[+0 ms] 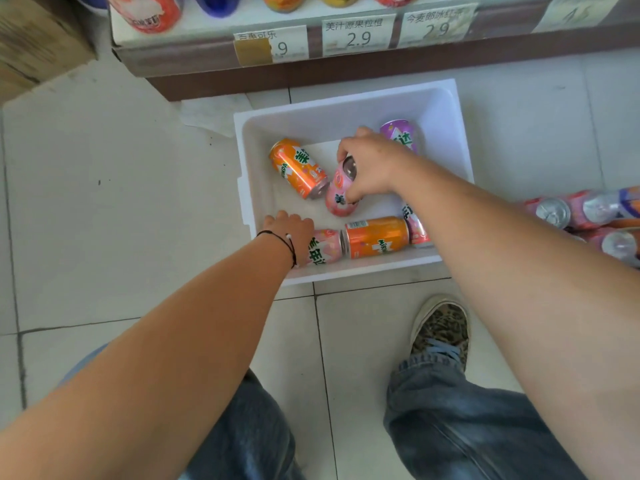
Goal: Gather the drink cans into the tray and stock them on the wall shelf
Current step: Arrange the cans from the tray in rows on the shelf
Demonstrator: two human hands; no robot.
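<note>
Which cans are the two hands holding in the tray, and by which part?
The right hand grips a pink can around its upper end. The left hand rests on another pink can by the near wall; its fingers are hidden, so a grip cannot be confirmed.

Six cans are lying in one white tray (349,109): two orange cans (298,168), three pink cans (341,188) and one purple can (401,135). Two hands are reaching in, the left hand (291,230) and the right hand (367,164). Three price tags (356,34) are showing along the shelf (214,64) edge.
</note>
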